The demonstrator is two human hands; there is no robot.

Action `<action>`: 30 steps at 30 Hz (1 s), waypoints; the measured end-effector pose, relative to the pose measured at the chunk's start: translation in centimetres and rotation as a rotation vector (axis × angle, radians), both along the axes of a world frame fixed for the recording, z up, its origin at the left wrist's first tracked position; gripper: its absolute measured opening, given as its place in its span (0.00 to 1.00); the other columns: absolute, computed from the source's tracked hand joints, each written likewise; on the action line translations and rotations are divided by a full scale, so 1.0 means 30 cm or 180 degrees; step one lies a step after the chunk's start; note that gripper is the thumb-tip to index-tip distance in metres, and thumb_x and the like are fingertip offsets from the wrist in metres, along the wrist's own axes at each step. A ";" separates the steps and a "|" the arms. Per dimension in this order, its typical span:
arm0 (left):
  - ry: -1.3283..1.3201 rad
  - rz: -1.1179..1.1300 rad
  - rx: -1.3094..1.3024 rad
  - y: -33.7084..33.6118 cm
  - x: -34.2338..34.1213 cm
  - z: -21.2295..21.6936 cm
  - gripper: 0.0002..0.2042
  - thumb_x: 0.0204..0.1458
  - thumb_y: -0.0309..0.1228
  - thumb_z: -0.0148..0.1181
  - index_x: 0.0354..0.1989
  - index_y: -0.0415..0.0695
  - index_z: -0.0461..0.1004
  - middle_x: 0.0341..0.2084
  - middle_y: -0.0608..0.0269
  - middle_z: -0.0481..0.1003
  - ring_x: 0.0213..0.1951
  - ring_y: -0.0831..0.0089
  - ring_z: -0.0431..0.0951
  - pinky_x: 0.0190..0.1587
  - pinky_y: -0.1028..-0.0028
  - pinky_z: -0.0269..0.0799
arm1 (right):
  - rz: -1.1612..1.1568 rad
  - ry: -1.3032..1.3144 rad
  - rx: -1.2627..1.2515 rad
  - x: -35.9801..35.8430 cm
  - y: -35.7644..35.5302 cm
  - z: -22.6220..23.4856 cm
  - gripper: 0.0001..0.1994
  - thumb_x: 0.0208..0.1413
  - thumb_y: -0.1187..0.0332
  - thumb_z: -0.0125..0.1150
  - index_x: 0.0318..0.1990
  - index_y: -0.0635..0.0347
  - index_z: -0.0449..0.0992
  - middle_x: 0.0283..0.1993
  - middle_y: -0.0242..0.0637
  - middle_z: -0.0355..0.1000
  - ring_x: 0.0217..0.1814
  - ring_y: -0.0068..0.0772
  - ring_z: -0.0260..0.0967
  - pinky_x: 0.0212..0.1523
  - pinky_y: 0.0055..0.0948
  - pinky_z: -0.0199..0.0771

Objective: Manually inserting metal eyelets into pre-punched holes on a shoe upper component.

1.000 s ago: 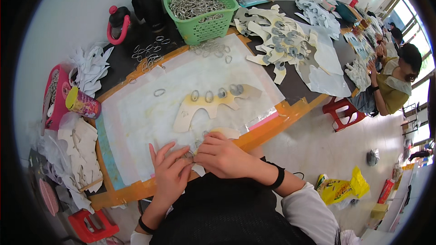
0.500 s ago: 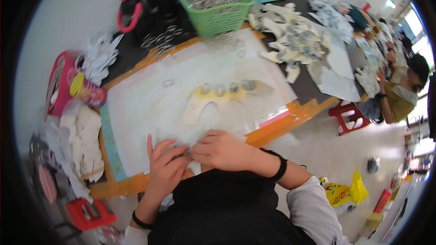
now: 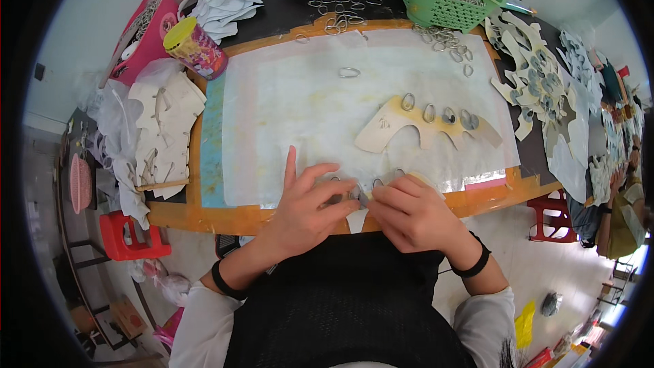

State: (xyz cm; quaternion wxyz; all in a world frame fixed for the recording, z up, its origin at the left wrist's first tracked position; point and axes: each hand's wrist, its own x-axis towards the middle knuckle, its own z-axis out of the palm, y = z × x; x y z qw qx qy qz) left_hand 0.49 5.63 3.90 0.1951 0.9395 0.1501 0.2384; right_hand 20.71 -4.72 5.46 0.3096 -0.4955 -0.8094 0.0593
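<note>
At the near table edge, a cream scalloped piece (image 3: 428, 182), thin like leather or card, lies mostly under my hands, with oval metal rings showing along it. My left hand (image 3: 308, 206) pinches at its middle with the lower fingers, while the little finger sticks up. Close beside it, my right hand (image 3: 413, 212) has its fingertips pressed together on the same piece; a small grey tab shows between the hands. Beyond lies a similar scalloped piece (image 3: 392, 123), yellowish along its top, with several oval rings on its upper edge. One loose oval ring (image 3: 349, 73) rests on the white sheet (image 3: 293, 109).
Back right stands a green basket (image 3: 443, 1) of metal rings, with loose rings (image 3: 344, 10) along the back. Cut cream pieces (image 3: 535, 71) pile at right. Left are a pink basket (image 3: 146, 37), a yellow-lidded can (image 3: 195, 48) and stacked pieces (image 3: 163, 129). Red stools (image 3: 133, 237) stand below.
My view has swung to the right and levelled, so the table appears squarer. My hands stay close together at the near edge; more of the piece and its rings now shows between them.
</note>
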 end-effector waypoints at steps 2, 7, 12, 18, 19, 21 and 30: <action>0.0019 -0.0057 0.0009 0.001 0.002 0.005 0.09 0.41 0.25 0.64 0.33 0.53 0.81 0.40 0.72 0.75 0.52 0.64 0.68 0.64 0.37 0.38 | -0.0070 0.0265 0.0095 0.005 0.002 -0.005 0.14 0.37 0.75 0.60 0.37 0.63 0.74 0.39 0.34 0.67 0.38 0.35 0.66 0.37 0.30 0.69; -0.0055 -0.0083 -0.0018 0.005 0.000 -0.011 0.11 0.40 0.25 0.64 0.34 0.51 0.81 0.40 0.70 0.75 0.52 0.63 0.69 0.65 0.38 0.38 | -0.0010 0.0130 0.0041 -0.004 0.028 0.004 0.19 0.34 0.77 0.62 0.41 0.62 0.76 0.40 0.35 0.69 0.36 0.35 0.68 0.35 0.31 0.71; -0.0103 -0.0112 -0.0138 0.012 -0.005 -0.008 0.10 0.40 0.25 0.64 0.33 0.50 0.81 0.39 0.69 0.76 0.52 0.63 0.69 0.65 0.38 0.38 | 0.0111 0.0026 0.0049 0.012 0.043 -0.010 0.20 0.32 0.75 0.63 0.40 0.61 0.76 0.40 0.33 0.70 0.35 0.33 0.69 0.32 0.30 0.72; -0.0081 0.0065 -0.0089 0.008 -0.006 -0.002 0.05 0.40 0.25 0.66 0.26 0.50 0.81 0.38 0.71 0.78 0.53 0.62 0.71 0.65 0.39 0.33 | 0.0190 -0.0402 0.0107 0.007 0.033 -0.009 0.16 0.33 0.73 0.63 0.36 0.64 0.76 0.38 0.33 0.69 0.35 0.31 0.68 0.33 0.28 0.72; -0.0088 0.0070 -0.0100 0.008 -0.006 -0.003 0.05 0.40 0.25 0.65 0.26 0.50 0.81 0.38 0.71 0.78 0.53 0.62 0.71 0.65 0.39 0.33 | 0.0192 -0.0511 0.0162 0.002 0.024 -0.018 0.15 0.33 0.73 0.63 0.35 0.64 0.76 0.38 0.32 0.69 0.36 0.31 0.68 0.33 0.28 0.71; -0.0076 0.0054 -0.0143 0.006 -0.005 0.004 0.06 0.39 0.23 0.64 0.26 0.49 0.81 0.38 0.72 0.78 0.53 0.61 0.70 0.65 0.39 0.32 | 0.0196 -0.0626 0.0190 -0.003 0.012 -0.019 0.14 0.33 0.73 0.63 0.34 0.65 0.75 0.38 0.32 0.69 0.37 0.31 0.68 0.35 0.28 0.71; 0.0252 -0.0295 -0.0024 0.015 -0.016 0.037 0.07 0.42 0.23 0.60 0.31 0.47 0.80 0.41 0.71 0.77 0.54 0.66 0.70 0.64 0.39 0.40 | 0.0245 -0.0316 0.0216 -0.020 -0.004 -0.023 0.09 0.39 0.71 0.60 0.30 0.62 0.73 0.43 0.35 0.69 0.39 0.32 0.65 0.40 0.31 0.66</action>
